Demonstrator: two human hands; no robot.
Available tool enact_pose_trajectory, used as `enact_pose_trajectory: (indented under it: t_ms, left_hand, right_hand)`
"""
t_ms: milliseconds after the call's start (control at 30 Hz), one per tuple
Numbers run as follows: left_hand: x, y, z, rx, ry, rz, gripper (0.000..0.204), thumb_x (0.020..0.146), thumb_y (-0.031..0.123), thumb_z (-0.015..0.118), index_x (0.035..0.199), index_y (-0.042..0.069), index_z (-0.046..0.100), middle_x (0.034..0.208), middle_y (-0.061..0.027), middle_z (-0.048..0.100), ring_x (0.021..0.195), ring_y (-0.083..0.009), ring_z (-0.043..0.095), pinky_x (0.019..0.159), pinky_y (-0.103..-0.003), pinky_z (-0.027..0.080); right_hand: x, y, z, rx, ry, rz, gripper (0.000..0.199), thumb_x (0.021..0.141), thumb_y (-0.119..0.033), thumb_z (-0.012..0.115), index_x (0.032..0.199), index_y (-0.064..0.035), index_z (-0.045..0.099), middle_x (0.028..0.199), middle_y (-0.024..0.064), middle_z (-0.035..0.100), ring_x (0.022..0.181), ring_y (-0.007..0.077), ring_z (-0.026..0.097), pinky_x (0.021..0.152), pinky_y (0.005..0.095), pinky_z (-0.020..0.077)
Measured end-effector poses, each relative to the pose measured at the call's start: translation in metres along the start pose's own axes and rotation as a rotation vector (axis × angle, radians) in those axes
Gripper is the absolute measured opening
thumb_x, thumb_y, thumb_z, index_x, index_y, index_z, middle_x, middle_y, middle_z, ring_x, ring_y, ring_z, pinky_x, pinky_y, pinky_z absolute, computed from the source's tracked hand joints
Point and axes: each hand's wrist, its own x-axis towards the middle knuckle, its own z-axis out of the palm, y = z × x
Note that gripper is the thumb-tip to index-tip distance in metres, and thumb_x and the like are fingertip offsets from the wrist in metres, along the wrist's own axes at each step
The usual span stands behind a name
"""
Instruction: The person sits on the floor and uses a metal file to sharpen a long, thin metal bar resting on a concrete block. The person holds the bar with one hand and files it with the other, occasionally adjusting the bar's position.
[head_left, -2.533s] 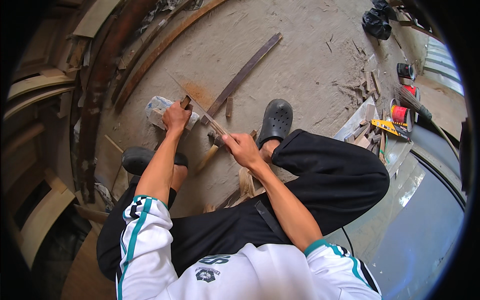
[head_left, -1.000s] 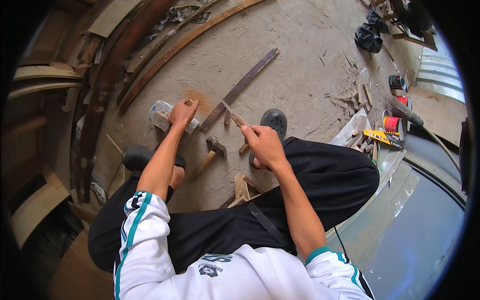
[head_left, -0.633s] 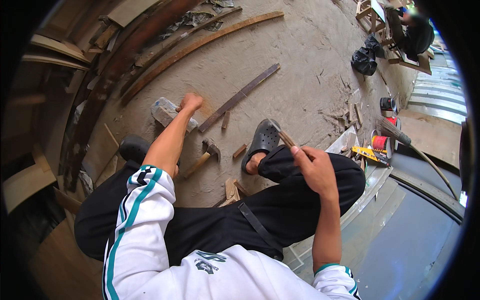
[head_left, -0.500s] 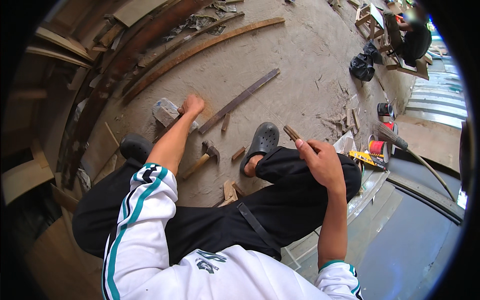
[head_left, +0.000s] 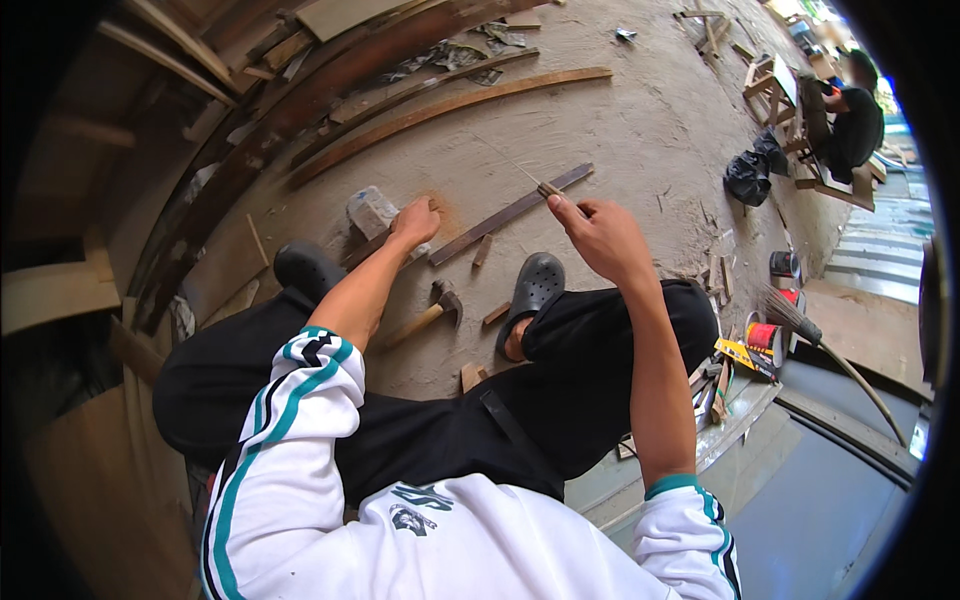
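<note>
My left hand (head_left: pixel 414 224) is closed on a dark wood strip (head_left: pixel 366 250), pressing it against a pale, worn block (head_left: pixel 372 210) on the floor. Reddish dust lies just past its knuckles. My right hand (head_left: pixel 600 238) grips the wooden handle (head_left: pixel 547 189) of a tool whose long, thin blade (head_left: pixel 505 156) shows edge-on, so its exact kind is unclear. The blade points forward and left, apart from the strip in my left hand. A longer dark wood bar (head_left: pixel 512 215) lies between my hands. Between my feet rests a claw hammer (head_left: pixel 428 312) with a wooden handle.
Small wood offcuts (head_left: pixel 482 250) lie near my feet. Long boards (head_left: pixel 450 110) run along the left side. To the right are a broom (head_left: pixel 795 315), paint cans (head_left: pixel 764 338) and a black bag (head_left: pixel 746 178). Another person (head_left: pixel 855 125) sits at the far right.
My right hand has moved forward and left with the bladed tool, away from my knee. My left hand stays on the wood strip at the block. The whole view has shifted slightly.
</note>
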Motion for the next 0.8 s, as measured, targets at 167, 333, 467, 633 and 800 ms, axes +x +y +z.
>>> enact_pose_trajectory:
  t_ms: [167,333,467,633,800]
  left_hand:
    - [-0.045,-0.04,-0.01,0.023,0.143,0.136,0.043,0.093,0.026,0.049,0.131,0.007,0.057,0.126,-0.0213,0.063,0.117,-0.0421,0.058,0.101,-0.049,0.044]
    - [-0.089,-0.061,-0.023,-0.102,0.287,0.015,0.036,0.097,0.035,0.048,0.112,0.008,0.066,0.106,-0.0224,0.068,0.103,-0.045,0.062,0.09,-0.054,0.047]
    - [-0.109,-0.116,-0.037,-0.064,0.406,-0.182,0.047,0.101,0.045,0.041,0.09,0.009,0.069,0.09,-0.0141,0.072,0.09,-0.0383,0.067,0.081,-0.051,0.049]
    - [-0.134,-0.157,-0.037,-0.411,0.397,-0.428,0.06,0.103,0.045,0.038,0.079,0.0,0.069,0.076,-0.0193,0.069,0.081,-0.0347,0.068,0.075,-0.049,0.05]
    - [-0.14,-0.228,-0.019,-0.78,0.337,-0.807,0.051,0.099,0.037,0.051,0.136,0.001,0.052,0.125,-0.0197,0.062,0.093,-0.0313,0.067,0.082,-0.043,0.055]
  right_hand:
    - [0.008,-0.042,0.008,-0.152,-0.111,0.033,0.067,0.093,-0.057,0.051,0.084,0.0062,0.072,0.082,0.0299,0.068,0.084,0.0467,0.066,0.078,0.0495,0.0517]
    - [0.003,-0.075,0.017,-0.176,-0.144,-0.037,0.07,0.092,-0.06,0.051,0.085,0.0063,0.073,0.085,0.0305,0.068,0.086,0.0468,0.067,0.08,0.0485,0.0523]
    - [0.0,-0.11,0.032,-0.126,-0.181,-0.124,0.072,0.092,-0.062,0.05,0.084,0.0067,0.072,0.083,0.03,0.068,0.086,0.0466,0.067,0.08,0.0479,0.0524]
    - [0.004,-0.121,0.05,-0.137,-0.234,-0.174,0.074,0.091,-0.064,0.05,0.083,0.0069,0.072,0.082,0.03,0.068,0.085,0.0458,0.067,0.079,0.0477,0.0523]
    - [0.011,-0.11,0.066,-0.098,-0.238,-0.21,0.075,0.092,-0.064,0.05,0.08,0.0071,0.071,0.077,0.0311,0.065,0.08,0.0456,0.066,0.075,0.0477,0.0515]
